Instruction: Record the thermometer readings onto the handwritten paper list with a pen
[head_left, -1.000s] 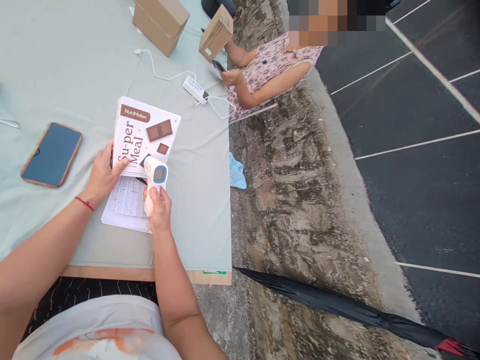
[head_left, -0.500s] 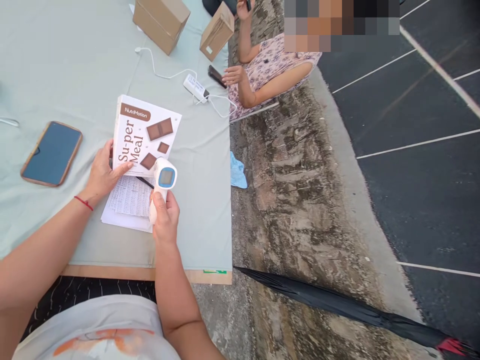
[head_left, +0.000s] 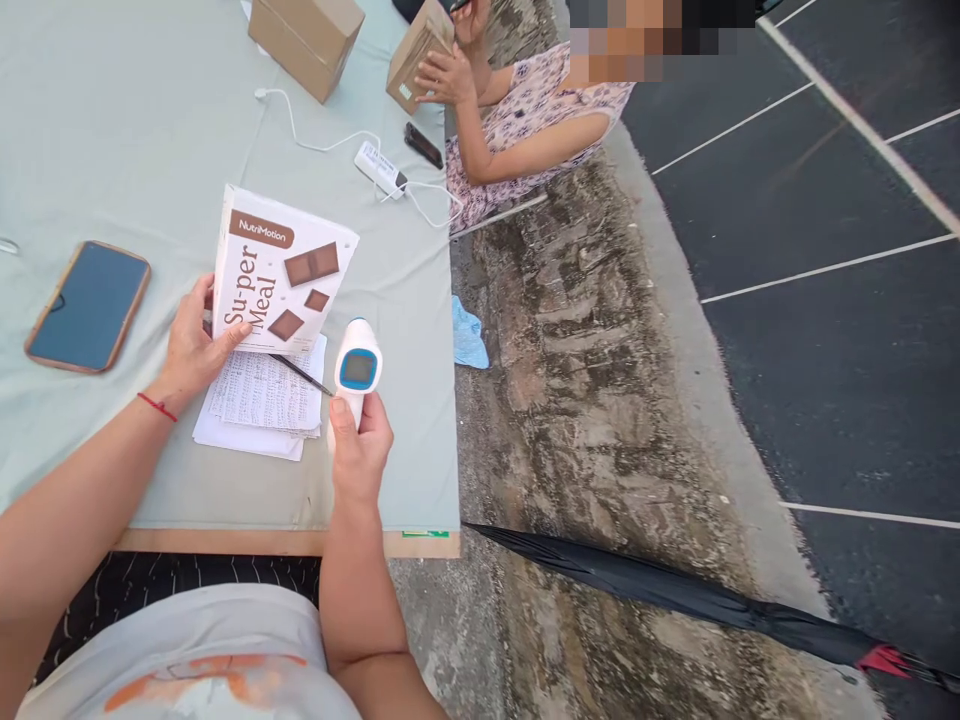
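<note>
The carton [head_left: 285, 272] is white, printed with brown chocolate squares (its lettering is brown too, save the white brand name). The handheld thermometer [head_left: 357, 377] is white, with blue around its grey screen. Pale grey-green colours the tablecloth [head_left: 150, 150]; red, the wrist cord [head_left: 157, 406]. A co-worker's floral top [head_left: 540, 130] mixes pale pink and dark purple.

Site appears to be an outdoor area, evidenced by weathered concrete [head_left: 585, 350] and white-lined dark paving [head_left: 862, 390] alongside a cloth-covered table [head_left: 142, 130].
</note>
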